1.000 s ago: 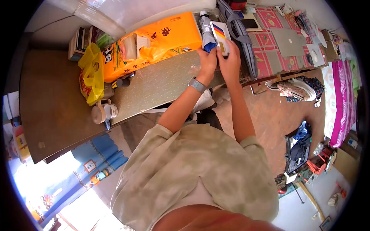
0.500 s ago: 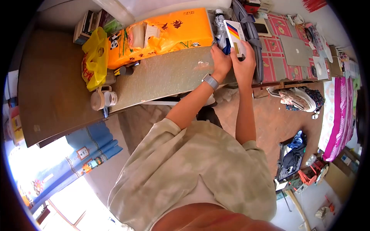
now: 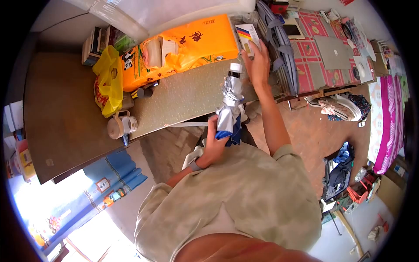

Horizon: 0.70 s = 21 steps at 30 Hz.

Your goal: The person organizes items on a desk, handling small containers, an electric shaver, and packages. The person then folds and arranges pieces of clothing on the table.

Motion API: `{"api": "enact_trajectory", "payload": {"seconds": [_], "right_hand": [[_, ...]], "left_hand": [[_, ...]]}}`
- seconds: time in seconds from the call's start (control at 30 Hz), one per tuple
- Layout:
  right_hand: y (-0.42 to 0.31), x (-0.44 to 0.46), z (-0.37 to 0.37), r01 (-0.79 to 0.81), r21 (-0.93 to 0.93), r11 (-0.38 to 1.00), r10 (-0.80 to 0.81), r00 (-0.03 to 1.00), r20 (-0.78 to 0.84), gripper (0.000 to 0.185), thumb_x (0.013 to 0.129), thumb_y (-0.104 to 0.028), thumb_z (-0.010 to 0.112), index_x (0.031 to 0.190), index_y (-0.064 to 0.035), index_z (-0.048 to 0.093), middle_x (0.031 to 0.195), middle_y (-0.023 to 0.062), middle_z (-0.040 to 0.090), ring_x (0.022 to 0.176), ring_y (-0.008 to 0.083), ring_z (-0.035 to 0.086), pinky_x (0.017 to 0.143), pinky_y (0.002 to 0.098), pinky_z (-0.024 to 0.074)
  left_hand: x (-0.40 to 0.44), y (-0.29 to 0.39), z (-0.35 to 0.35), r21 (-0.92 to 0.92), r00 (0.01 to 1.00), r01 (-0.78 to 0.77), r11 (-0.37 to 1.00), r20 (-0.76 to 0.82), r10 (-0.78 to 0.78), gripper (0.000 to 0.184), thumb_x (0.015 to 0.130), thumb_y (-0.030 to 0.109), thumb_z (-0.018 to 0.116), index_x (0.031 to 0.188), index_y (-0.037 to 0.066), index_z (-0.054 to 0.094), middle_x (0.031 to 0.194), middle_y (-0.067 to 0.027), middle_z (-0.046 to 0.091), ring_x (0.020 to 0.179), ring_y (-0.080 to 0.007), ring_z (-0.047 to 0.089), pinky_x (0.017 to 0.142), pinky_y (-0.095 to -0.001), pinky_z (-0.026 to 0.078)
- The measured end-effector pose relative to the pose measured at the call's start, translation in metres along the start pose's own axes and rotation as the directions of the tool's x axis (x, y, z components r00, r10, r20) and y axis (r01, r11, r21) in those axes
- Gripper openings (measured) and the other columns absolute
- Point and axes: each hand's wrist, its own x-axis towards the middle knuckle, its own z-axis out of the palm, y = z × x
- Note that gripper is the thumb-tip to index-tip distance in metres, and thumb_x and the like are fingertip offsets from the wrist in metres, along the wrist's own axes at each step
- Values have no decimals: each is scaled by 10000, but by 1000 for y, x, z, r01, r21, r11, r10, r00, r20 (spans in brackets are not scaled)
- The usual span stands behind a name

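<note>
My left hand [image 3: 213, 146] is wrapped round the lower end of a folded silver umbrella [image 3: 230, 98] with blue cloth at its bottom. Its white-tipped handle points away from me, and the umbrella is held in front of my body, clear of the desk. Over the desk's far side, my right hand [image 3: 258, 65] grips the near end of a white box [image 3: 247, 37] with yellow, red and blue stripes. The box sits between a large orange tissue pack [image 3: 205, 39] and a grey folded fabric item [image 3: 283, 48].
A yellow plastic bag [image 3: 109, 78] and a lidded jug [image 3: 122, 125] stand on the left of the desk [image 3: 174, 98]. A closed laptop [image 3: 334, 52] rests on the pink patterned cloth at right. An open suitcase [image 3: 338, 172] with clothes is on the floor.
My left hand has taken the umbrella from beside the orange pack and drawn it back toward my body. My right hand has lowered the white box into the spot there.
</note>
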Motion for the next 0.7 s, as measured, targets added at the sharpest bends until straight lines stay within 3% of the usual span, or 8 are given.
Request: {"api": "enact_trajectory", "payload": {"seconds": [0.07,0.17,0.27,0.4,0.47,0.5,0.57,0.7], "right_hand": [[-7,-4,5,44,-168,985,-38,999,36,427,887,-259,690,1262,-63,634,1405,249,490,1257,428,493,1034,479,423],[9,-5,18,145,-341,929,-122,989,89,456,880,-265,689,1286,-68,620,1411,254,485,1287,404,480,1086,490,371],[13,-4,19,186,-428,885,-158,982,100,482,882,-264,679,1319,-77,597,1420,252,478,1316,386,460,1136,491,309],[21,-9,23,234,-412,880,-203,972,119,561,853,-226,685,1374,-74,546,1431,232,476,1339,372,442,1164,496,266],[24,-10,21,332,-419,845,-269,941,204,555,910,-92,583,1452,-112,468,1472,152,460,1329,329,452,1140,494,308],[28,-11,20,329,-421,845,-266,942,204,555,910,-92,583,1452,-112,468,1472,152,460,1329,329,452,1140,494,308],[42,-7,22,374,-311,873,-338,926,167,662,800,-54,635,1440,-67,467,1422,170,495,1302,335,471,1151,475,316],[90,-5,50,338,-229,913,-332,941,66,691,807,-35,647,1463,-96,439,1368,134,523,1262,302,497,1125,442,367]], "left_hand": [[4,10,-4,52,997,-80,995,6,80,677,770,-87,586,1375,30,305,1282,-115,449,1208,-202,451,1045,-310,342],[19,17,4,63,997,-70,996,-12,71,676,774,-72,594,1376,23,302,1289,-118,445,1213,-203,448,1047,-314,345],[36,18,18,14,995,-95,995,-24,95,648,804,-41,598,1377,19,302,1298,-118,436,1210,-199,445,1040,-316,357],[55,27,37,-101,998,-43,994,-45,39,591,845,-18,585,1367,11,309,1277,-112,439,1173,-179,457,999,-296,397],[68,30,47,-154,997,-68,986,-59,59,523,878,12,580,1337,2,330,1236,-99,449,1122,-154,467,971,-284,413],[74,34,51,-154,997,-66,986,-56,58,523,878,12,580,1337,2,330,1236,-99,449,1122,-154,467,971,-284,413],[87,42,58,-207,997,-66,976,-57,56,497,894,42,588,1320,2,337,1206,-90,457,1073,-137,472,930,-278,428],[109,45,71,-196,991,-119,973,-80,105,496,897,75,612,1304,6,338,1169,-88,465,1022,-137,485,879,-265,445]]}}
